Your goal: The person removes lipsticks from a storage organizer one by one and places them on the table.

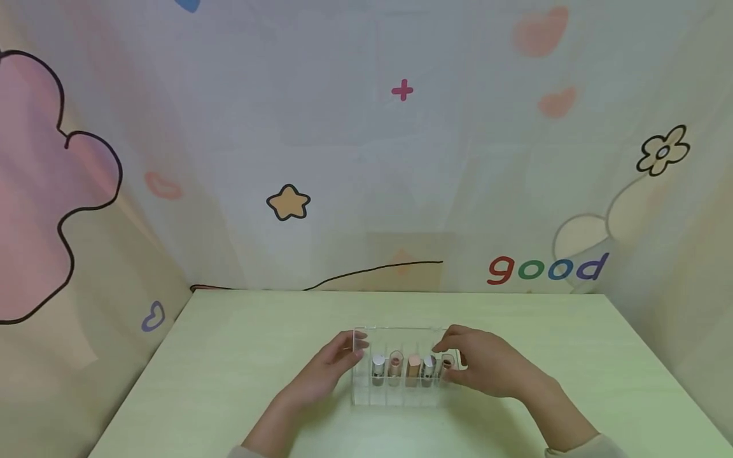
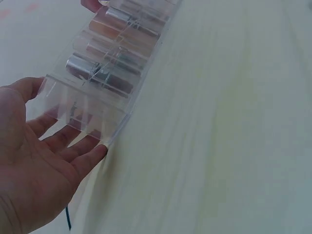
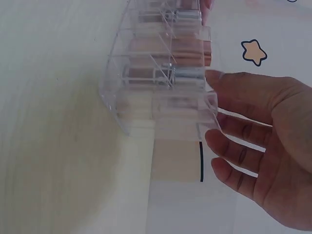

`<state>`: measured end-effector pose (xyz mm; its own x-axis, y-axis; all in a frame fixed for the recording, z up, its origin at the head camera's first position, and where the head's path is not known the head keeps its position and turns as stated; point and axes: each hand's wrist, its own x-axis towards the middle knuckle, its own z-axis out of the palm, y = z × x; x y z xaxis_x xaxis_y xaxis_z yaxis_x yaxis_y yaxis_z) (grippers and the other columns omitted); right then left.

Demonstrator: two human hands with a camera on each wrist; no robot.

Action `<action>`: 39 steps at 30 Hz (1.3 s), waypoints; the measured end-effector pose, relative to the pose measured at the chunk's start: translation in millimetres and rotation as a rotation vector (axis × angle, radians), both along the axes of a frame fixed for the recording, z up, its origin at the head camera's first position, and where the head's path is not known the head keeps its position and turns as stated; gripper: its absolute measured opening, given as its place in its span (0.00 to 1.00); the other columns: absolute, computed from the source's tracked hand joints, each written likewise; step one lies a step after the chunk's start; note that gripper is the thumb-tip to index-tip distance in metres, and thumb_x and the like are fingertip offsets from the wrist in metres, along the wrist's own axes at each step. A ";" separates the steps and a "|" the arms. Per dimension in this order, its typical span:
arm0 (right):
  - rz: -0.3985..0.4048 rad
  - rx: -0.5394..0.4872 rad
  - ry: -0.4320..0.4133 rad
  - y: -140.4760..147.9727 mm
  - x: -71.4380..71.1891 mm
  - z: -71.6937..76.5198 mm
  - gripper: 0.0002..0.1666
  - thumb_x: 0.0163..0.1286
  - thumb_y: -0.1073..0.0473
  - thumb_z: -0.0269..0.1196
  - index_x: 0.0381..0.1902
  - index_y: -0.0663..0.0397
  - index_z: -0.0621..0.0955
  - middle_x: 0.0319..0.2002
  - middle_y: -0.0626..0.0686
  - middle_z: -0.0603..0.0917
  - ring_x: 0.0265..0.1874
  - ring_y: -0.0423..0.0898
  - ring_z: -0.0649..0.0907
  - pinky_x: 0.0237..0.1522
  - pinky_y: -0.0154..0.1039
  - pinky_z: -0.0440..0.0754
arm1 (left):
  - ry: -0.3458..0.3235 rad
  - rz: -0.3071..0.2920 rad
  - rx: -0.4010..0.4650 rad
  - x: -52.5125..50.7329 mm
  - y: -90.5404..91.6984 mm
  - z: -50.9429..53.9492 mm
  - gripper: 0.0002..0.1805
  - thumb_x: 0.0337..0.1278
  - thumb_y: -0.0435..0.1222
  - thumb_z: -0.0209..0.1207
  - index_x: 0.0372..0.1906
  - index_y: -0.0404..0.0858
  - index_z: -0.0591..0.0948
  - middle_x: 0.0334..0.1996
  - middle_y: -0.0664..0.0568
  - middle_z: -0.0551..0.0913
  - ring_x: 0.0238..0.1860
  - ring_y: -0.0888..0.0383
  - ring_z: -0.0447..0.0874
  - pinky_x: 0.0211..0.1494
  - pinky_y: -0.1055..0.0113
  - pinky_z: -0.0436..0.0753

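Observation:
A clear plastic lipstick organizer (image 1: 395, 401) with divided slots is in the lower middle of the head view. Several lipsticks stand in a row in it, among them a silver-capped lipstick (image 1: 378, 365) and a peach-and-gold lipstick (image 1: 413, 366). The leftmost slot holds none. My left hand (image 1: 321, 375) grips the organizer's left end, thumb on one side and fingers on the other. At the opposite end, my right hand (image 3: 285, 126) holds the organizer, its thumb close to a silver cap (image 3: 190, 78). Whether the organizer's base touches the table cannot be told.
A pale wood-grain table (image 1: 240, 331) extends around the organizer on all sides. Behind it hangs a light cloth backdrop (image 1: 355, 146) printed with a star, hearts and the word "good". Cloth also drapes down at the left and right.

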<state>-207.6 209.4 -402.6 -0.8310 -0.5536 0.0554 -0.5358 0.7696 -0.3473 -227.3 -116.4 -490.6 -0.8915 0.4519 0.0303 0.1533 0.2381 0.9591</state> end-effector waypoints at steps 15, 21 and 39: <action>-0.100 -0.024 0.021 -10.0 5.4 -13.3 0.14 0.60 0.62 0.75 0.42 0.44 0.86 0.38 0.36 0.83 0.28 0.31 0.75 0.33 0.33 0.77 | -0.004 0.016 0.049 -0.8 -4.3 -18.9 0.24 0.80 0.50 0.52 0.72 0.48 0.70 0.68 0.48 0.78 0.72 0.46 0.74 0.77 0.43 0.69; -0.122 -0.112 -0.057 -10.4 4.1 -12.6 0.12 0.60 0.65 0.75 0.38 0.44 0.86 0.34 0.37 0.81 0.27 0.34 0.74 0.30 0.31 0.75 | -0.021 0.017 0.064 0.2 -5.1 -21.5 0.24 0.80 0.50 0.51 0.73 0.49 0.69 0.68 0.49 0.78 0.73 0.46 0.73 0.77 0.42 0.69; -0.077 -0.080 0.040 -5.0 -1.5 -7.5 0.10 0.60 0.62 0.76 0.38 0.42 0.89 0.34 0.35 0.84 0.35 0.40 0.79 0.37 0.34 0.78 | -0.021 0.014 0.071 -4.1 -3.1 -19.9 0.25 0.80 0.51 0.51 0.75 0.50 0.68 0.68 0.49 0.78 0.71 0.46 0.75 0.78 0.41 0.67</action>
